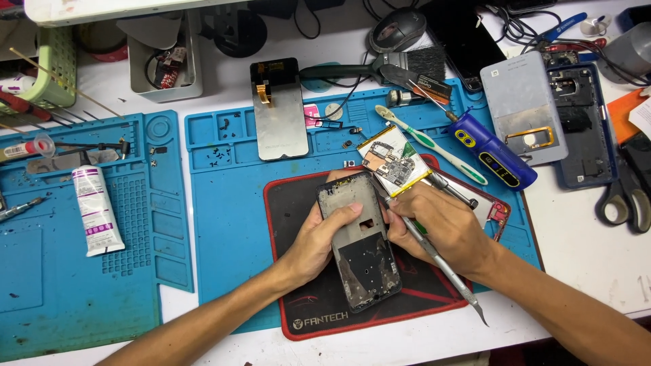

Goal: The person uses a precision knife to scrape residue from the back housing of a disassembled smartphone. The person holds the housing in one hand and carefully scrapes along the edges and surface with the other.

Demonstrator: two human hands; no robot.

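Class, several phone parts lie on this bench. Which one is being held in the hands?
The dark phone frame on the black mat, gripped by the left hand; the screen panel and grey back cover lie untouched.

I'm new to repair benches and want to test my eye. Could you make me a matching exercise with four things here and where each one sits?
Things:
1. phone frame
2. white tube
3. toothbrush
4. scissors

Places:
A. on the left blue mat
B. far right, on the white table
C. held in the left hand over the black pad
D. on the middle blue mat, above the right hand

Pairs: 1-C, 2-A, 3-D, 4-B
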